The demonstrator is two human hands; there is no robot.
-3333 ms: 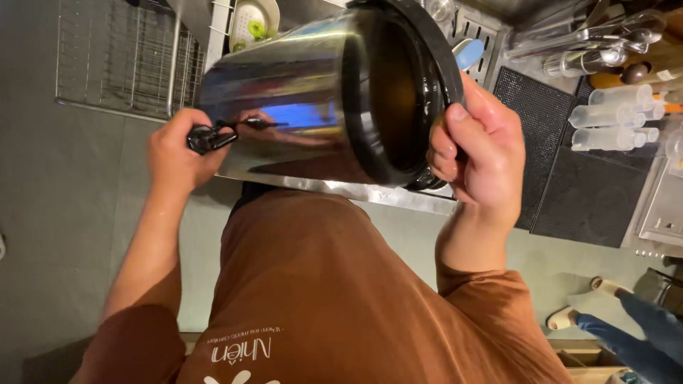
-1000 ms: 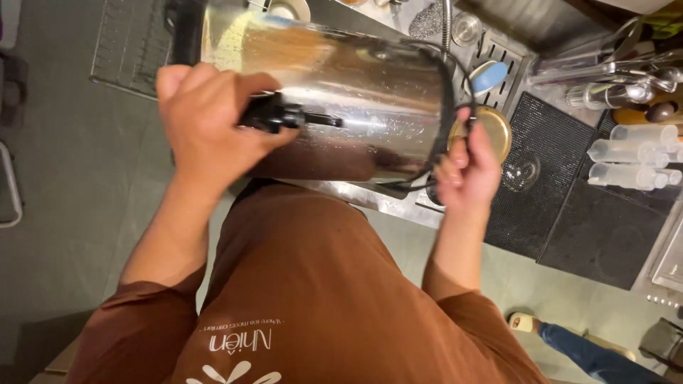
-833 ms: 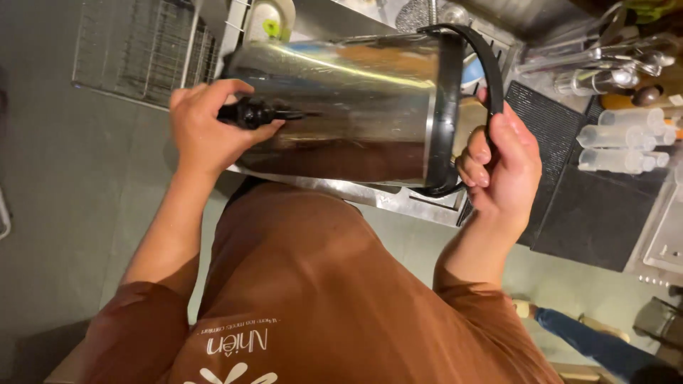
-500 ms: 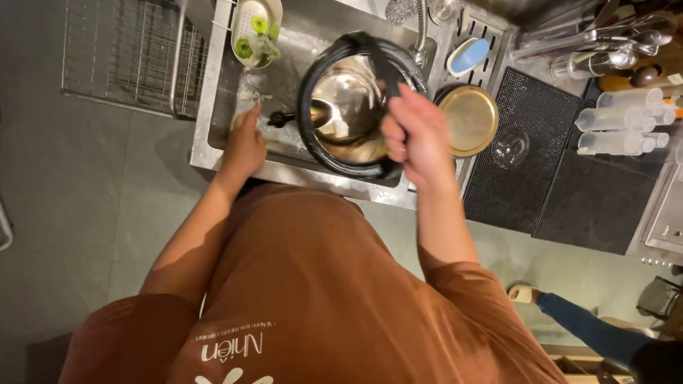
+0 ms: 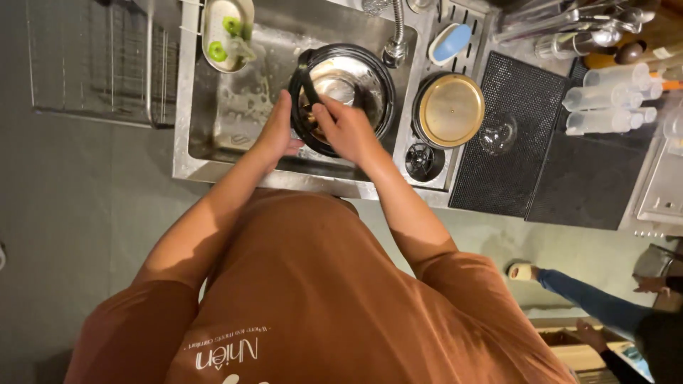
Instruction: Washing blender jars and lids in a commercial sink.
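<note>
A large steel pot [image 5: 356, 80] with a black rim stands upright in the steel sink [image 5: 220, 121], its open mouth facing up. My left hand [image 5: 276, 134] is pressed against the pot's left outer side, down near its small black tap. My right hand [image 5: 347, 128] rests on the near rim, fingers closed on the black carrying handle [image 5: 309, 84] that lies across the mouth. The hands hide the pot's near wall.
A bent faucet [image 5: 393, 41] hangs over the pot. Right of the sink lie a gold lid [image 5: 450, 110], a blue sponge holder [image 5: 451, 41], a black mat [image 5: 512, 171] with a glass [image 5: 497, 135], and clear bottles [image 5: 605, 107]. A wire rack [image 5: 92, 64] is left. Another person [image 5: 605, 313] stands lower right.
The pot was held up on its side in front of me; it now stands upright in the sink. Both hands came down with it, the right onto the handle.
</note>
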